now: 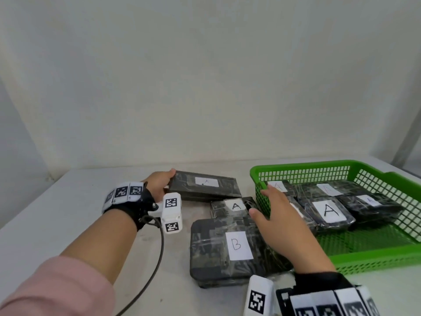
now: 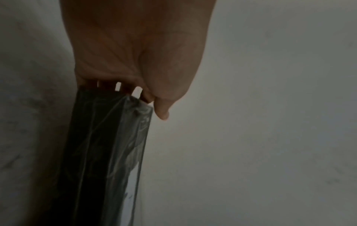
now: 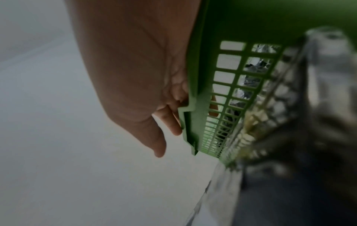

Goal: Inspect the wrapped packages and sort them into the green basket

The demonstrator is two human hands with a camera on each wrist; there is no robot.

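My left hand [image 1: 164, 182] grips the near end of a long black wrapped package [image 1: 202, 187] with a white "A" label, thumb on top. In the left wrist view the fingers [image 2: 148, 97] curl round that package [image 2: 108, 152]. My right hand [image 1: 274, 209] lies over the left rim of the green basket [image 1: 300, 166], fingers straight and reaching inside, thumb spread outside. The right wrist view shows the hand [image 3: 146, 107] against the basket wall [image 3: 199, 76]. A small "A" package [image 1: 232, 207] and a large "B" package [image 1: 227, 247] lie on the table.
Several black packages labelled "A" [image 1: 328, 212] lie inside the basket at its far left. The white table [image 1: 79, 201] meets a pale wall behind. A black cable [image 1: 157, 254] hangs from my left wrist. The basket's near half shows bare green floor [image 1: 364, 242].
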